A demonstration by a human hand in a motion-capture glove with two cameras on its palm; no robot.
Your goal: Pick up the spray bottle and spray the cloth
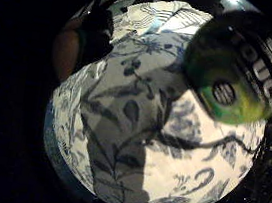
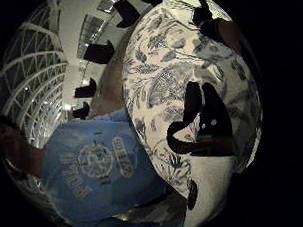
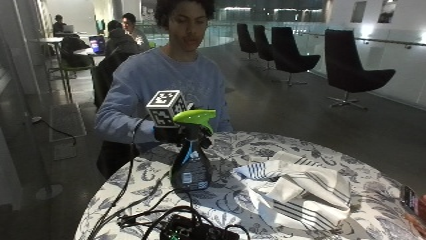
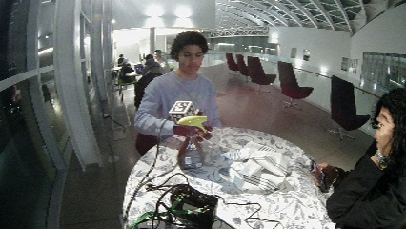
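Black-gloved right hand (image 3: 174, 134) wraps the neck of the spray bottle (image 3: 190, 165), fingers curled round it just under the lime-green trigger head (image 3: 195, 118). Bottle upright, dark body with a pale label, base apparently touching or just above the tablecloth; contact cannot be settled from the outside view. Nozzle points toward the striped cloth (image 3: 299, 189). In the little-finger-side palm view the green head (image 1: 238, 69) fills one side close to the palm, dark band with lettering across it, floral tablecloth (image 1: 140, 147) beneath. The thumb-side palm view shows a dark glove part (image 2: 202, 122) over the patterned tablecloth (image 2: 165, 73), and the person's light blue sweatshirt (image 2: 88, 170) beside the table edge. The cloth, white with dark stripes, lies crumpled in loose folds near the middle of the round table (image 3: 133, 185), near the bottle but not touching it. Tablecloth white with blue-grey flower and leaf print. A black box (image 3: 193, 231) with cables sits at the near table edge, in front of the bottle; cables run off toward the person. A phone (image 3: 409, 199) lies at the far edge of the table, well apart from the bottle. The wide outside view gives the same layout: hand (image 4: 185, 130) on the bottle (image 4: 190, 151), cloth (image 4: 260, 169) beside it.
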